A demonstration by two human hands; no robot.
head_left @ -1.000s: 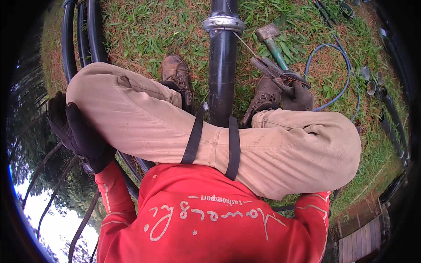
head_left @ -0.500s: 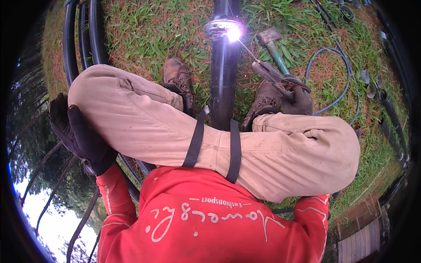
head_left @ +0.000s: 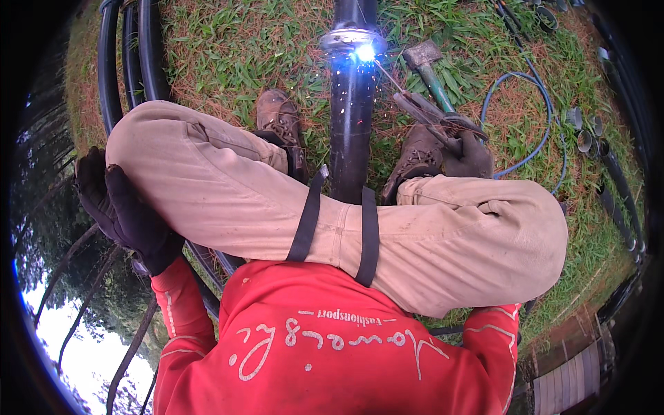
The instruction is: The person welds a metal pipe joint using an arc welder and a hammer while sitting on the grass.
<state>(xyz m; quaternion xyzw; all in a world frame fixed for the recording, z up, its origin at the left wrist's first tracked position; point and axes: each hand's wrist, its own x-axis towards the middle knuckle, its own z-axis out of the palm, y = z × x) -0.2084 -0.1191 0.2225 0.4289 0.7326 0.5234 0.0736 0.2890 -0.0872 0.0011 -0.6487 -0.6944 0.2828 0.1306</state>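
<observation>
My right hand (head_left: 474, 158), in a dark glove, grips a welding electrode holder (head_left: 423, 113) beyond my right knee. From its jaws a thin welding rod (head_left: 390, 77) reaches to a bright arc at the near right side of a shiny metal ring (head_left: 337, 40). That ring sits around a black pipe (head_left: 350, 128), which runs away from me between my boots. Orange sparks scatter over the pipe below the arc. My left hand (head_left: 131, 211), also gloved, lies against the outside of my left knee, fingers stretched and holding nothing.
A hammer (head_left: 430, 75) with a green handle lies on the grass beside the holder. To the right, a blue cable (head_left: 486, 104) loops over the ground. Black pipes (head_left: 153, 52) lie at the left, with more pipes (head_left: 618, 162) at the far right.
The holder and rod have shifted slightly left. The arc's glare is smaller, and sparks now show over the pipe. My left hand stays against the knee.
</observation>
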